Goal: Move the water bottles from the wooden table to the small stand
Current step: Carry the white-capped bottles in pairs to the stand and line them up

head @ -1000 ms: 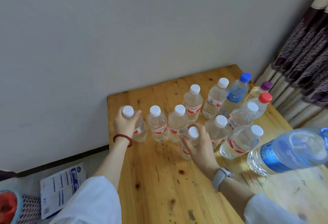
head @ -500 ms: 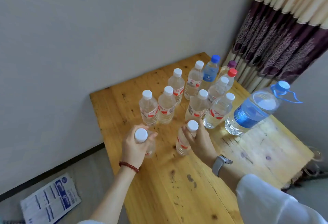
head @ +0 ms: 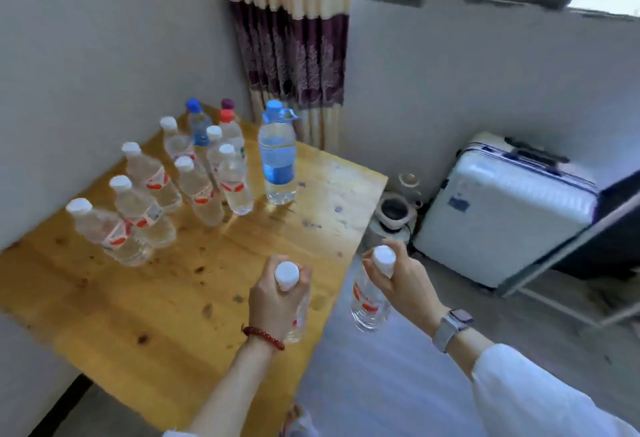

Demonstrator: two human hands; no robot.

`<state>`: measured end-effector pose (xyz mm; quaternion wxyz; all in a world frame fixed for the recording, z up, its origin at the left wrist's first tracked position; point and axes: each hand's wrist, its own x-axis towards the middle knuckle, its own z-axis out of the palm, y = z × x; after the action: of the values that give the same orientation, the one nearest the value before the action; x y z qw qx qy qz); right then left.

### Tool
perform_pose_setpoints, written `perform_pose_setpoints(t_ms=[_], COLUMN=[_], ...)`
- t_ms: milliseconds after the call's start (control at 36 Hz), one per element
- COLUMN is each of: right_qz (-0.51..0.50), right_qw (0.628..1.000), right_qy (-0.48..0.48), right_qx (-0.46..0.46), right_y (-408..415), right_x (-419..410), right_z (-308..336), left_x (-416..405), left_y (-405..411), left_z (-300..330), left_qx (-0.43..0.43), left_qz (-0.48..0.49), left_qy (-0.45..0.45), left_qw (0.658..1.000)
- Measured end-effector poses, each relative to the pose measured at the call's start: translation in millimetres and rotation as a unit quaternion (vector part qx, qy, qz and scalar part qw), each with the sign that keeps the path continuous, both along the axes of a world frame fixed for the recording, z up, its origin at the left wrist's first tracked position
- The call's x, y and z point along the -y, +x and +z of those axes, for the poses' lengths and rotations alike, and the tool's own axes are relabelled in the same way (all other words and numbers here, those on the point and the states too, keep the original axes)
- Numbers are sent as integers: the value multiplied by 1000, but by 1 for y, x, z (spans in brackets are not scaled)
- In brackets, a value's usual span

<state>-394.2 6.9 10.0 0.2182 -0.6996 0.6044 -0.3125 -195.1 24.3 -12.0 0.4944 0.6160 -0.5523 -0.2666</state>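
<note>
Head view: the left hand (head: 275,301) has its fingers wrapped round a clear white-capped water bottle (head: 287,275) over the wooden table (head: 138,315). The right hand (head: 403,280) grips another clear white-capped bottle (head: 369,301) by the neck, just past the table edge, off the wood.

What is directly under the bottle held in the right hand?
The bottle in the right hand hangs past the wooden table edge, over pale floor. No stand shows beneath it; the bottle's base covers the spot straight below.

You have bare tabletop on the wooden table (head: 145,301) in front of the cluster of bottles (head: 194,176), which crowds the far left corner. Off the right edge, open floor runs toward the white suitcase (head: 502,208) and a small pot (head: 394,211).
</note>
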Motion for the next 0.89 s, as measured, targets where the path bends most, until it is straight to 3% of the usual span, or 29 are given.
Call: perform_pose_setpoints(t_ms=[389,639,889], right_qz=[-295,-473,-631], right_qw=[955,879,765], right_qy=[11,60,128], right_qx=[-30,11,23], right_y=[-345,-518,-696], right_x=[-216,-374,-506], right_z=[-10,-17,-27], left_x=[-96,-189,-292], left_y=[-372,-598,-838], left_z=[16,8,-9], left_qx=[-3,60,80], left_qz=[-303,-462,-587], left_qy=[-9,10,41], left_qw=[953,885,805])
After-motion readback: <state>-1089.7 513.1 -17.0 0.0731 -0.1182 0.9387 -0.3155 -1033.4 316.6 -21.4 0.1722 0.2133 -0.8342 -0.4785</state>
